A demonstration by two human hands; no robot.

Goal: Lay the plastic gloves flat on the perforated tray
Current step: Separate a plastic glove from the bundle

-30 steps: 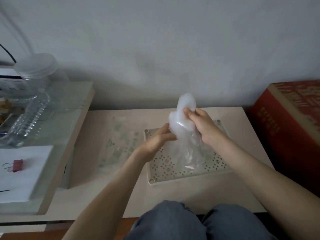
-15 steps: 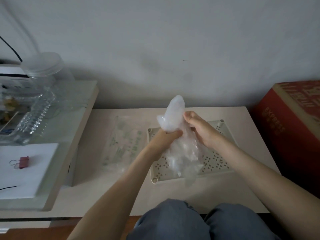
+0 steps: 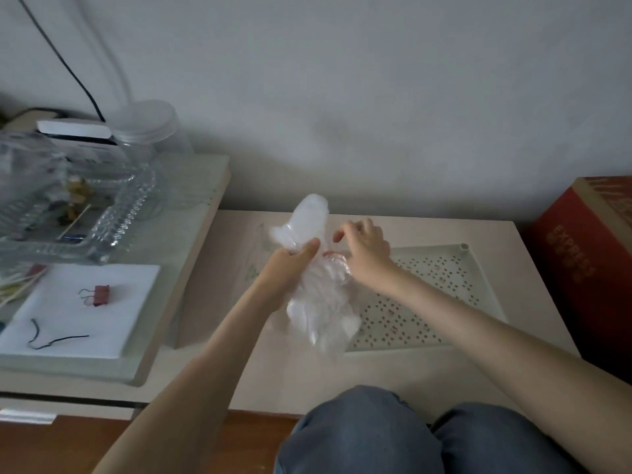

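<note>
The plastic gloves [image 3: 316, 289] are a crumpled, translucent bunch held in the air above the near left corner of the perforated tray [image 3: 439, 273]. One end stands up above the fist and the loose end hangs down toward the tray's edge. The left hand [image 3: 290, 265] grips the bunch around its middle with the fingers curled closed. The right hand [image 3: 366, 251] is just beside it, with curled fingers and the index finger lifted. Its thumb is at a glove edge, but the thin film is hard to read and I cannot tell if it really pinches it. The step in hand is probably to separate one glove. To do it well, the right hand should take a single layer at the cuff and draw it out slowly while the left hand loosens a little, so the film does not cling or tear, and then spread it over the holes. The tray lies on a pale surface [image 3: 393, 374], with a red box [image 3: 581, 261] on its right.
</note>
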